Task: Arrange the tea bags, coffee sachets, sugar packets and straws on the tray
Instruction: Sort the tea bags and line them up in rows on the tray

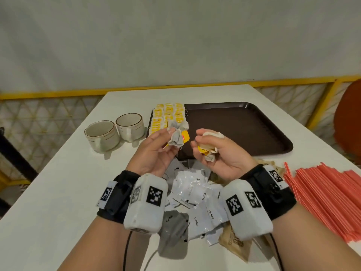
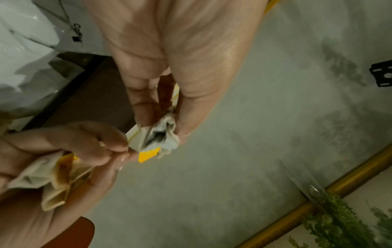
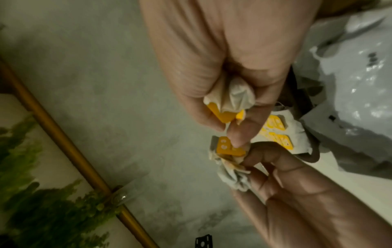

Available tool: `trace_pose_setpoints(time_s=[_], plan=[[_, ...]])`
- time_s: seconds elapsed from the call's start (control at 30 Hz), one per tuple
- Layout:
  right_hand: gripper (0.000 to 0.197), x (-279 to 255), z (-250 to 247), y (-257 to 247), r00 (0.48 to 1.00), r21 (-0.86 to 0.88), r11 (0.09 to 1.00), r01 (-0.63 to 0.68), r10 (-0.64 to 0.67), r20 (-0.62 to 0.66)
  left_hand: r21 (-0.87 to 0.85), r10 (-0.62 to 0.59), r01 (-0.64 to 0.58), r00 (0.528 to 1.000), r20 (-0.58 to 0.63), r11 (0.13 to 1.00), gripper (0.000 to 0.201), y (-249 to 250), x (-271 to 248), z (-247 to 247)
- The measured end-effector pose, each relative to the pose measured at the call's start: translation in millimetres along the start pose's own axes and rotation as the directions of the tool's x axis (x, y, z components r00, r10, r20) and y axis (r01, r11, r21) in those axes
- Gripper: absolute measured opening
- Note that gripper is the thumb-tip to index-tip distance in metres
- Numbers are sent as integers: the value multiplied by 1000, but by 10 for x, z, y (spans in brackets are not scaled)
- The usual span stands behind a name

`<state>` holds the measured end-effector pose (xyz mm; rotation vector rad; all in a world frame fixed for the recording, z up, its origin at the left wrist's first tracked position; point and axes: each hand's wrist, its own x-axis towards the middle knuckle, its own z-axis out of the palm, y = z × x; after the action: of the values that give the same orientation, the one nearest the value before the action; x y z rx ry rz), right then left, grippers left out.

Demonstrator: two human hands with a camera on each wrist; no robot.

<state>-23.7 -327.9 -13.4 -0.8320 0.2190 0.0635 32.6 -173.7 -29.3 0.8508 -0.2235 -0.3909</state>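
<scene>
Above the tray's near left corner, my left hand [image 1: 169, 141] pinches a crumpled tea bag [image 1: 175, 139] with a yellow tag [image 2: 148, 155] between thumb and fingers. Just to its right, my right hand [image 1: 203, 146] grips a bunch of tea bags [image 1: 208, 153] in curled fingers; yellow tags [image 3: 222, 114] poke out of the fist. Rows of tea bags [image 1: 168, 116] lie on the left end of the dark brown tray [image 1: 244, 130]. White coffee sachets [image 1: 192, 192] are heaped on the table under my wrists. Brown sugar packets [image 1: 234, 244] lie beside them, and red straws [image 1: 328, 196] to the right.
Two beige cups [image 1: 101, 133] [image 1: 130, 124] stand left of the tray on the white table [image 1: 58, 192]. A yellow railing [image 1: 58, 92] runs behind the table, and an orange chair back [image 1: 349, 118] is at the far right.
</scene>
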Motion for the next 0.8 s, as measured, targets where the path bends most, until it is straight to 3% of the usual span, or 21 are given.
trace_pose_setpoints(time_s=[0.07, 0.17, 0.27, 0.33, 0.47, 0.57, 0.7, 0.8], plan=[[15, -13, 17, 37, 999, -89, 996, 1, 3, 46, -26, -12, 13, 1000, 27, 1000, 21, 14, -7, -5], [34, 12, 5, 77, 996, -101, 995, -1, 11, 92, -39, -70, 72, 996, 58, 997, 26, 16, -17, -18], [46, 30, -17, 83, 994, -106, 994, -2, 13, 107, -70, -107, 112, 991, 81, 991, 45, 8, -12, -39], [44, 27, -11, 86, 995, -140, 990, 14, 0, 103, -99, -109, 119, 989, 103, 988, 56, 6, -10, -53], [47, 8, 11, 105, 994, -148, 989, 22, -6, 108, -99, -120, 129, 989, 92, 987, 31, 2, -21, -28], [54, 9, 4, 107, 994, -156, 988, 14, 4, 113, -68, -129, 133, 989, 66, 989, 30, 9, -40, 1], [47, 20, -22, 64, 993, -154, 988, 30, -12, 115, -68, -134, 135, 991, 22, 989, 29, 37, -51, 2], [27, 9, -34, 21, 995, -150, 989, 6, 8, 97, -83, -107, 105, 994, -13, 991, 27, 50, -44, -17]])
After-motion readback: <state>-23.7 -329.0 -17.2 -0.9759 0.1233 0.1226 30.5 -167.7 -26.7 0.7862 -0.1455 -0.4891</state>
